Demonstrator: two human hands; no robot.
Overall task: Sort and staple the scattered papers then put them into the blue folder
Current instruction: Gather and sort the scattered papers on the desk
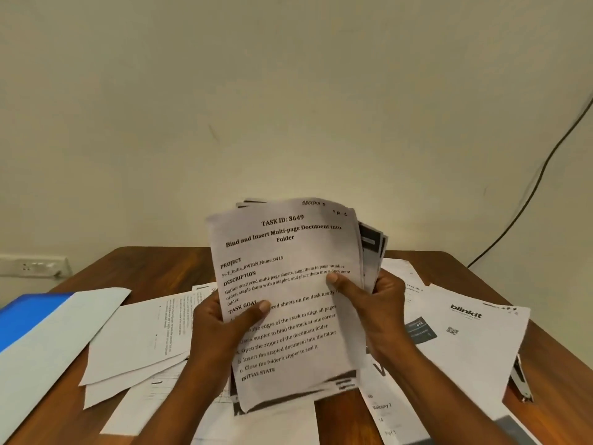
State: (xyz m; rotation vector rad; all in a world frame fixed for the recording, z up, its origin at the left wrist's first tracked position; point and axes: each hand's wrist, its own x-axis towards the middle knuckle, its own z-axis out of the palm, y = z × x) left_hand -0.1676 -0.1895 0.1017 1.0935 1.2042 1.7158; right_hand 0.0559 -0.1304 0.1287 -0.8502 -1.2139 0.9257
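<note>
2 hands (224, 322) (378, 303) grip a paper stack (288, 284) above the table (154, 268).

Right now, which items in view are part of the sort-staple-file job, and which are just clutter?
Job:
held stack, in left hand and right hand
loose sheets
blue folder
stapler

Not job:
wall socket
black cable
</note>
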